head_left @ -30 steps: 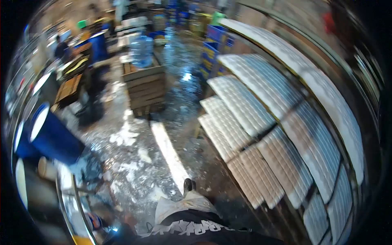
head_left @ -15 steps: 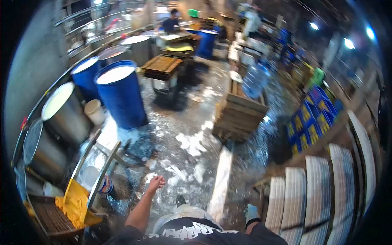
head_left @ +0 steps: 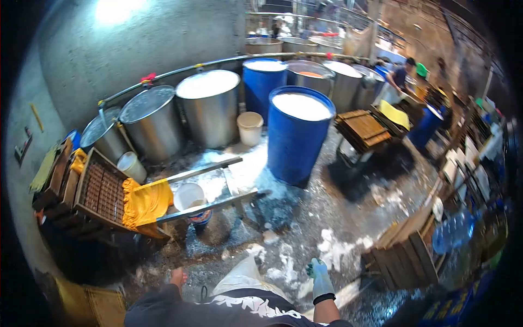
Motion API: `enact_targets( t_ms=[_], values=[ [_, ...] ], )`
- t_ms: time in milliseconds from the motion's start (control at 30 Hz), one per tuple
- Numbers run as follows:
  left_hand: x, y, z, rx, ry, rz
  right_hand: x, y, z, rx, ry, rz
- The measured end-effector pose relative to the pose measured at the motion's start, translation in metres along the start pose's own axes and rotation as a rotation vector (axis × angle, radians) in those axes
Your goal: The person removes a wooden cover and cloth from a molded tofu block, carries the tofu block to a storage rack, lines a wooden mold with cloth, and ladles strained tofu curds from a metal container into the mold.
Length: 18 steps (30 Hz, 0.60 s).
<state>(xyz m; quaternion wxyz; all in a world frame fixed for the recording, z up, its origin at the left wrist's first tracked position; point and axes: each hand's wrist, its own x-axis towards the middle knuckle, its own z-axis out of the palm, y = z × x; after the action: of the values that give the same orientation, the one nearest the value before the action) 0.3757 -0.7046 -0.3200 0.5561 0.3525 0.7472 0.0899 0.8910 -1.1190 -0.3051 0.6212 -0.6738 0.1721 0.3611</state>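
Note:
My left hand (head_left: 178,277) is bare and hangs low at my side, fingers slightly apart, with nothing visible in it. A pale glove with greenish fingertips covers my right hand (head_left: 321,278); its fingers curl inward and no object shows in them. Both hands are in the air above the wet floor, touching nothing. Ahead on the left stands a wooden frame (head_left: 201,209) with two long rails. Over its near end lies a yellow cloth (head_left: 148,203), beside a brown gridded tray (head_left: 103,188). Between the rails is a white bucket (head_left: 189,195).
A blue barrel (head_left: 297,144) full of white stuff stands ahead. Metal vats (head_left: 210,111) line the wall behind a pipe rail. Stacked wooden trays (head_left: 362,129), a wooden crate (head_left: 400,267) and a clear water jug (head_left: 453,231) are on the right. Farther back, a person (head_left: 399,79) bends over.
My view has swung left, so the barrels, vats and wooden frame now lie farther right in it. My left hand has dropped back toward my body; my right hand is farther forward.

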Motion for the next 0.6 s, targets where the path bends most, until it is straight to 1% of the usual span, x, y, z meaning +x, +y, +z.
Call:
enact_targets(
  t_ms=[33,67,100,133,167,200,267,300,333,367,433,467,533,567,600],
  values=[
    [-0.003,-0.016,-0.006,-0.091,-0.037,-0.027,0.007,-0.018,0.022,-0.019,-0.029,-0.004],
    [-0.007,-0.023,-0.002,-0.116,-0.033,-0.082,0.016,-0.034,0.04,-0.009,-0.072,0.001],
    [-0.006,-0.026,0.007,-0.141,-0.036,-0.136,0.031,-0.048,0.055,0.001,-0.11,0.005],
    [-0.004,-0.025,0.018,-0.165,-0.035,-0.141,0.045,-0.061,0.068,-0.018,-0.123,-0.004],
    [-0.004,-0.022,0.032,-0.243,-0.067,-0.176,0.058,-0.071,0.077,-0.038,-0.15,-0.04],
    [-0.002,-0.015,0.049,-0.317,-0.103,-0.21,0.068,-0.088,0.084,-0.057,-0.155,-0.046],
    [0.008,0.012,0.087,-0.32,-0.142,-0.231,0.093,-0.119,0.098,-0.093,-0.164,-0.059],
    [0.019,0.026,0.11,-0.259,-0.146,-0.251,0.103,-0.129,0.092,-0.211,-0.183,-0.099],
    [0.033,0.049,0.141,-0.199,-0.159,-0.262,0.115,-0.145,0.087,-0.326,-0.196,-0.147],
    [0.048,0.079,0.173,-0.197,-0.194,-0.251,0.128,-0.155,0.079,-0.274,-0.165,-0.114],
    [0.08,0.134,0.215,-0.107,-0.286,-0.29,0.141,-0.174,0.067,-0.181,-0.051,0.032],
    [0.095,0.169,0.241,-0.091,-0.298,-0.289,0.152,-0.18,0.054,-0.162,-0.013,0.065],
    [0.12,0.252,0.301,-0.122,-0.34,-0.125,0.18,-0.183,0.018,-0.136,-0.01,0.09],
    [0.122,0.29,0.33,-0.173,-0.387,0.002,0.195,-0.185,-0.001,-0.115,-0.035,0.082],
    [0.118,0.333,0.36,-0.224,-0.428,0.13,0.221,-0.172,-0.03,-0.076,-0.138,0.057]
  ],
)
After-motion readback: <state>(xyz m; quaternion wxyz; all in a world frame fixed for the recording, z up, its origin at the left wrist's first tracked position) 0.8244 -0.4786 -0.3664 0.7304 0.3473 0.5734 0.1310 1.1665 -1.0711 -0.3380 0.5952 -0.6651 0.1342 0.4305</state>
